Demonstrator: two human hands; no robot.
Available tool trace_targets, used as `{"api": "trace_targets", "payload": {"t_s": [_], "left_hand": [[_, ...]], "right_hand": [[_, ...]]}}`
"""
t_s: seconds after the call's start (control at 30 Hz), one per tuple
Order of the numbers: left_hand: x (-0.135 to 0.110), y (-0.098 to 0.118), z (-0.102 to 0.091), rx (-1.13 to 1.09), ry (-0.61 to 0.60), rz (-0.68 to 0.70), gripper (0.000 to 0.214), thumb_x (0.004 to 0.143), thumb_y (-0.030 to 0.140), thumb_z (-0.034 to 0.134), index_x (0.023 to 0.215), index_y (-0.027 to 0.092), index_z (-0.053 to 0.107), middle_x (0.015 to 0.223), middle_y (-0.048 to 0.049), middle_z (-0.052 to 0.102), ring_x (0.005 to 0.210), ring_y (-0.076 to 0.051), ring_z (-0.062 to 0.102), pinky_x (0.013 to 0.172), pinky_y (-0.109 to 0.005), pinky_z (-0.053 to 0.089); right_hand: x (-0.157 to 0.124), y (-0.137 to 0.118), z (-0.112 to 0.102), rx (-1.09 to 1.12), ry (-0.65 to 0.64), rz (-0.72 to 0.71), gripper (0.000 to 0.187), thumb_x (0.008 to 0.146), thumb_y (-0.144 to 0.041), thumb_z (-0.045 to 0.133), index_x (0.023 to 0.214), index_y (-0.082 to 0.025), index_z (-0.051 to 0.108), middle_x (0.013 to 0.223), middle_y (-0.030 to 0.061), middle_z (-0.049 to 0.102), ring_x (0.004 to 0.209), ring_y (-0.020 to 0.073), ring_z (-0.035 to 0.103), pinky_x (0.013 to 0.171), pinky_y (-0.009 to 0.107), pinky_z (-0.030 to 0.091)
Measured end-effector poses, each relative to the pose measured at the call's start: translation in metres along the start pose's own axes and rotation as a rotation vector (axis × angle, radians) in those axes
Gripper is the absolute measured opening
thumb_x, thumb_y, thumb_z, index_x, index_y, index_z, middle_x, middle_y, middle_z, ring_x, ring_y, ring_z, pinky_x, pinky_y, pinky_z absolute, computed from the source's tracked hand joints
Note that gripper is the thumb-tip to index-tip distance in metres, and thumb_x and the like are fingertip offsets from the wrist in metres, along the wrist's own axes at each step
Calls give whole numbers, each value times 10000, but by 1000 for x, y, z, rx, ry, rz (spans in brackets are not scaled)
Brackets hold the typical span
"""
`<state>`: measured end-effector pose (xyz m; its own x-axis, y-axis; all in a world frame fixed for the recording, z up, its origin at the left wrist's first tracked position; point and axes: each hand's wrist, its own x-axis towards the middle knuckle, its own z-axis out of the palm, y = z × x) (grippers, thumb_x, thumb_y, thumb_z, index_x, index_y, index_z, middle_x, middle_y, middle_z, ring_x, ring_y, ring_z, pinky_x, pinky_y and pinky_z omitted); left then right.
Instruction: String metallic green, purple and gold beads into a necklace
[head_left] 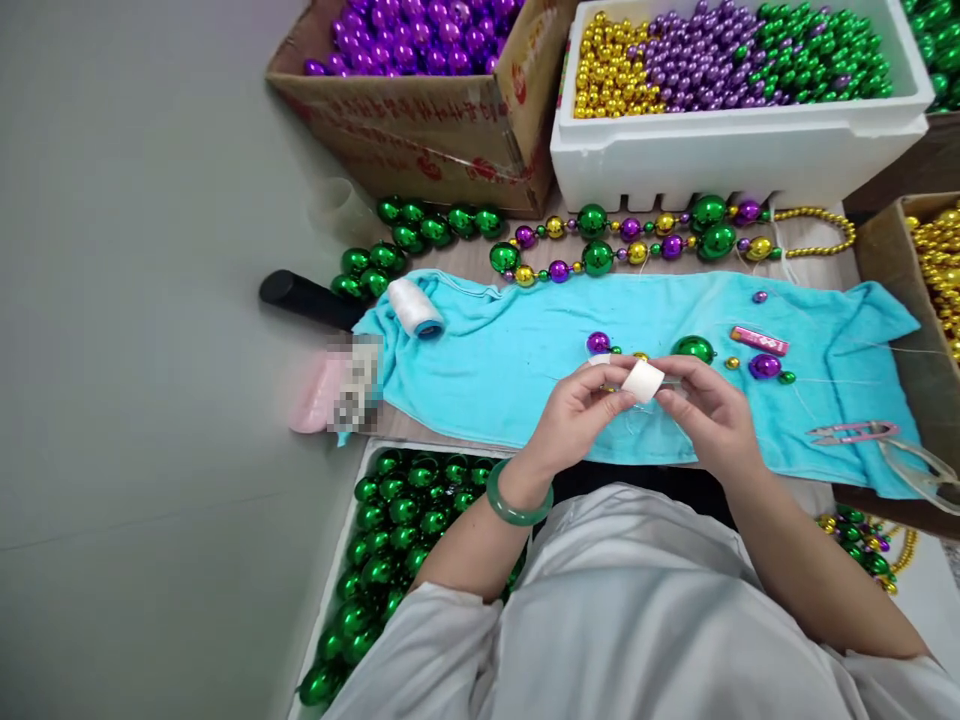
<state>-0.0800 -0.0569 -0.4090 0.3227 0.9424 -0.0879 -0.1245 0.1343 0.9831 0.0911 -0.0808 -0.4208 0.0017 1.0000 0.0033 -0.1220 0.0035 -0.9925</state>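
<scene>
Above the turquoise towel (510, 350), a small roll of white tape (643, 381) is held between my two hands. My left hand (577, 410) pinches it from the left with thumb and fingers, and a white wrap shows on one finger. From the right, my right hand (709, 410) closes thumb and forefinger at the roll's edge. Just beyond my fingers lie a purple bead (598, 342) and a large green bead (693, 349), partly hidden. To the right of my right hand are another purple bead (765, 366), a pink lighter-like item (759, 341) and pink thread snips (853, 432).
A white thread spool (415, 307) lies on the towel's left end. Behind the towel stretches a bead necklace (598, 258). A cardboard box (420, 125) and a white foam box (735, 160) of beads stand at the back. Pliers (926, 470) lie at the right edge.
</scene>
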Motion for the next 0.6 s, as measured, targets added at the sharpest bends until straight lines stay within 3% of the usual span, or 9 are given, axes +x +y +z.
{"api": "trace_targets", "payload": {"t_s": [0.13, 0.27, 0.33, 0.5, 0.6], "left_hand": [[0, -3, 12, 14, 26, -4, 157, 740, 341, 774, 806, 201, 749, 1044, -44, 672, 1018, -175, 594, 916, -279, 452], [0, -11, 21, -43, 34, -144, 311, 757, 483, 735, 745, 173, 727, 719, -14, 637, 678, -111, 550, 679, -249, 446], [0, -14, 24, -76, 37, -197, 383, 760, 538, 710, 732, 156, 721, 638, -12, 615, 611, -102, 521, 630, -251, 429], [-2, -16, 28, -147, 8, -194, 314, 670, 407, 815, 880, 180, 763, 775, -27, 700, 681, -115, 580, 659, -251, 452], [-2, -14, 29, -116, 6, -184, 245, 679, 337, 806, 860, 176, 766, 770, -22, 699, 683, -112, 576, 666, -250, 455]], "right_hand": [[-11, 0, -13, -13, -33, -32, 297, 826, -319, 707, 1119, -276, 694, 1133, 56, 652, 1025, 219, 613, 836, 348, 523], [-18, 4, -20, -43, -9, -26, 310, 811, -297, 724, 1118, -274, 691, 1123, 44, 682, 971, 199, 634, 850, 345, 522], [-18, 5, -21, -26, -6, 2, 275, 813, -308, 721, 1083, -261, 697, 1046, 38, 704, 909, 184, 645, 816, 336, 533], [-16, 5, -21, 73, 75, 113, 241, 771, -370, 743, 964, -231, 705, 777, 6, 696, 667, 145, 631, 644, 297, 540], [-15, 3, -21, 31, 93, 119, 228, 743, -388, 752, 870, -204, 705, 693, -2, 668, 627, 131, 615, 613, 276, 526]]}}
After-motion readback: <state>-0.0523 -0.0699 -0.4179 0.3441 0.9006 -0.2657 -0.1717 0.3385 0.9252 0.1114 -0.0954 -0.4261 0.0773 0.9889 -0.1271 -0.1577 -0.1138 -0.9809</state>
